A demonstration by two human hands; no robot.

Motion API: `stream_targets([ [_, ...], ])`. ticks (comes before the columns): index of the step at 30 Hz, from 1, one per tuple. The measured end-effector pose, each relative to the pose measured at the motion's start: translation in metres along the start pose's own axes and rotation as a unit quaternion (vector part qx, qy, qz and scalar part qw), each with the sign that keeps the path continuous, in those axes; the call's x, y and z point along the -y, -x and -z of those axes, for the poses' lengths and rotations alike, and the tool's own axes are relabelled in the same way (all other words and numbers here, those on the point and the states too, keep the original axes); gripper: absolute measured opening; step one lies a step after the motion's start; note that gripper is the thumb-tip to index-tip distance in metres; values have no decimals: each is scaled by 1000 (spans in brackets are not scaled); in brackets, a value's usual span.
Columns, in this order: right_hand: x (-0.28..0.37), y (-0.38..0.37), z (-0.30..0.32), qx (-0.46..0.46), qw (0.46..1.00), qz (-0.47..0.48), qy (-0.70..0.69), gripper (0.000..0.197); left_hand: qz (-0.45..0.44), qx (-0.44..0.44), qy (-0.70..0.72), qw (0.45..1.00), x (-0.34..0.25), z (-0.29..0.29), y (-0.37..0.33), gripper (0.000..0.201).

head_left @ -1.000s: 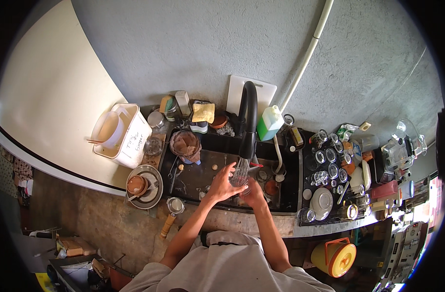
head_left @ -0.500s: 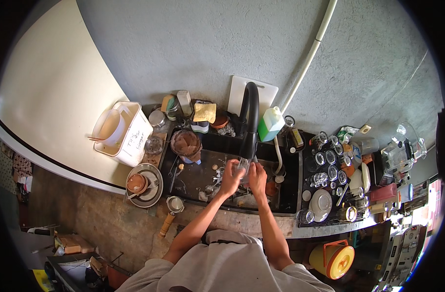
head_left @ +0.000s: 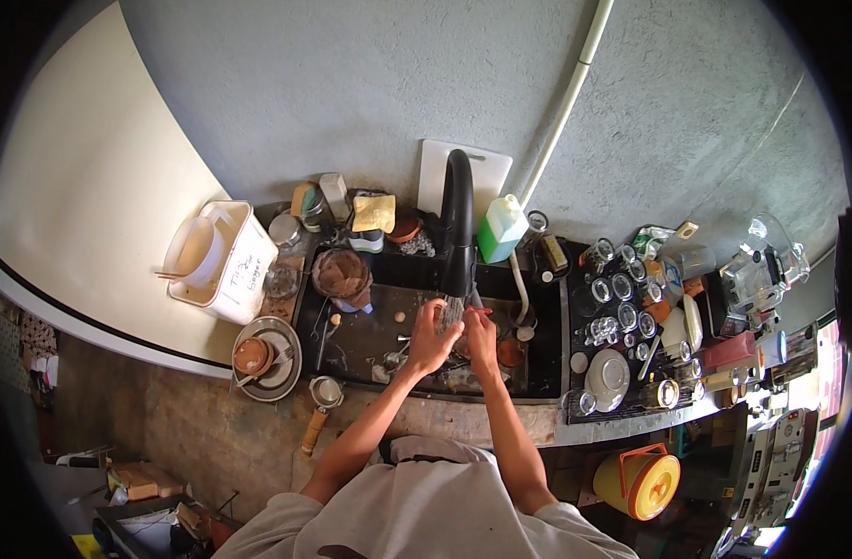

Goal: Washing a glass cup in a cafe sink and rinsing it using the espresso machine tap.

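Both of my hands are over the black sink (head_left: 350,374), below the black faucet (head_left: 458,224), where a spray of water (head_left: 452,312) comes down. My left hand (head_left: 430,345) is curled at the water stream; what it holds, if anything, is blurred by the spray. Close beside it, my right hand (head_left: 482,343) has its fingers pinched on a thin red item (head_left: 479,310) whose kind I cannot make out. Beneath the hands, small utensils and suds lie on the sink floor, with a brown round piece (head_left: 510,351) to the right.
Left of the sink stand a white bin (head_left: 254,291), a metal bowl (head_left: 293,374) with small clay-coloured dishes, and a portafilter (head_left: 325,393). Behind are a yellow sponge (head_left: 374,213) and a green soap jug (head_left: 502,228). Glasses (head_left: 622,286) and a plate (head_left: 610,380) crowd the right rack.
My hands, together around something clear under the water before, are now slightly apart. The thin red item shows at my right fingertips. The whole view has shifted a little.
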State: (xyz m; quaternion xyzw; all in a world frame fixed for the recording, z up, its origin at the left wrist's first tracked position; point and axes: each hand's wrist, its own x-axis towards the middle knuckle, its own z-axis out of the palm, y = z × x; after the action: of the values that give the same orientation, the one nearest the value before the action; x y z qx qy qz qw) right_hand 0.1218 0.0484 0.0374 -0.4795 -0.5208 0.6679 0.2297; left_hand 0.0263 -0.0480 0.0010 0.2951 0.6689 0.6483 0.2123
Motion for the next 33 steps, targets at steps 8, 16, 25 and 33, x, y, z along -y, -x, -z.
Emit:
stream_targets([
  [8,-15,-22,-21,45,970,155,183,19,191,-6,67,979,-16,23,-1,59],
  [16,17,1,13,-42,956,158,242,20,307,112,148,933,-6,-6,-10,50],
  [25,13,17,23,-52,893,366,256,21,464,188,344,794,0,-6,-24,38],
  [33,17,28,-11,-4,877,391,280,20,435,224,479,729,-10,33,-19,47],
])
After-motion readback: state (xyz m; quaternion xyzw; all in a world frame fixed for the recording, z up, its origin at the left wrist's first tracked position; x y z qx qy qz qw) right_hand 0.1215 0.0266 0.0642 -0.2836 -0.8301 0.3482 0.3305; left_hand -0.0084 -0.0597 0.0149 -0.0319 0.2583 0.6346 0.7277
